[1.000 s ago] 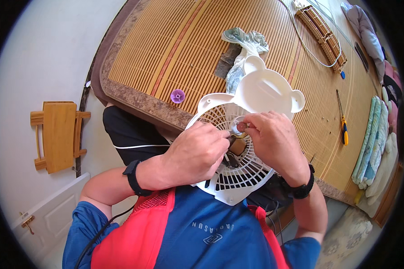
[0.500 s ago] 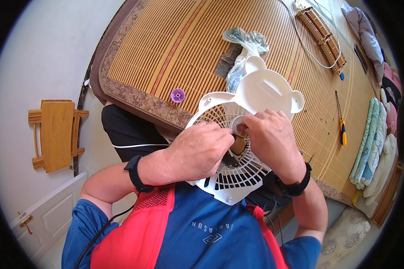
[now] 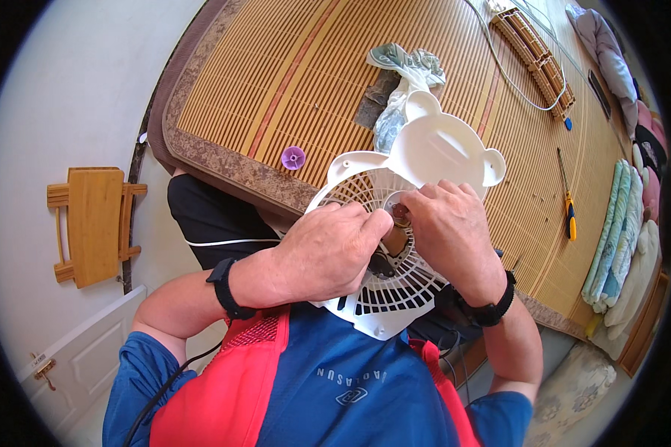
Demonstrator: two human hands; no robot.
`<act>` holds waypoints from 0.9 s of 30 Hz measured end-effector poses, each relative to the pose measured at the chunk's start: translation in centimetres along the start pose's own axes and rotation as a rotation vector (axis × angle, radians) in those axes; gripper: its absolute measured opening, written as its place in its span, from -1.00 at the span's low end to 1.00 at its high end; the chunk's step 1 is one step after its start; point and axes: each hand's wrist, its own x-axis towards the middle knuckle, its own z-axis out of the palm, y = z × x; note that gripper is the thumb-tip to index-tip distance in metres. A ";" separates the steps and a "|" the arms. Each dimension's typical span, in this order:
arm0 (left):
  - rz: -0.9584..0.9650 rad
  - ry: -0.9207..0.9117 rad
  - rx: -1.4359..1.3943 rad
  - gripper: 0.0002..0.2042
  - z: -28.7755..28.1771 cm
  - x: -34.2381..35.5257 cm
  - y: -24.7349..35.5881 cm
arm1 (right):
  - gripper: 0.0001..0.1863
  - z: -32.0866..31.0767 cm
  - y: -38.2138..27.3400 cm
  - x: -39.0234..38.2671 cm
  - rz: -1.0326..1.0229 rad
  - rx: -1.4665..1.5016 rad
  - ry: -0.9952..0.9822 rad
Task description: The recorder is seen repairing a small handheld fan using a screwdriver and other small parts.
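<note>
A slatted mat [image 3: 335, 97] is spread beyond the white fan cover [image 3: 429, 167], by which its brown border [image 3: 224, 153] is partly overlapped. Well left of the cover a wooden stool [image 3: 97, 223] is seen; well right, folded cloths [image 3: 608, 235]. The cover's far side is crowded by a plastic bag [image 3: 402, 97]. Over its grille, the left hand [image 3: 328, 249] and right hand [image 3: 455, 238] are closed at the fingertips; what is gripped cannot be told. A stretch of mat is left between cover and screwdriver [image 3: 569, 212], rightward. A purple knob [image 3: 293, 158] is placed to its left, a reddish part [image 3: 400, 211] at its middle.
</note>
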 end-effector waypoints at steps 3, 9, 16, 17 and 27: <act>0.008 0.016 -0.004 -0.67 0.0 0.3 0.1 | -0.87 -0.1 0.1 -0.1 -0.011 0.016 0.014; 0.016 -0.111 0.029 -0.62 -0.4 1.6 0.2 | -0.89 0.3 0.6 -0.2 0.001 0.040 0.051; 0.010 -0.147 0.117 -0.34 -0.3 1.6 0.7 | -0.93 -1.4 2.0 -1.1 -0.066 0.230 0.253; 0.018 -0.140 0.109 -0.30 -0.2 1.6 0.7 | -0.93 -2.4 2.3 -1.4 -0.048 0.318 0.356; -0.046 -0.178 0.064 -0.30 -0.3 1.7 1.2 | -0.84 -2.9 3.2 -8.3 0.218 0.394 0.550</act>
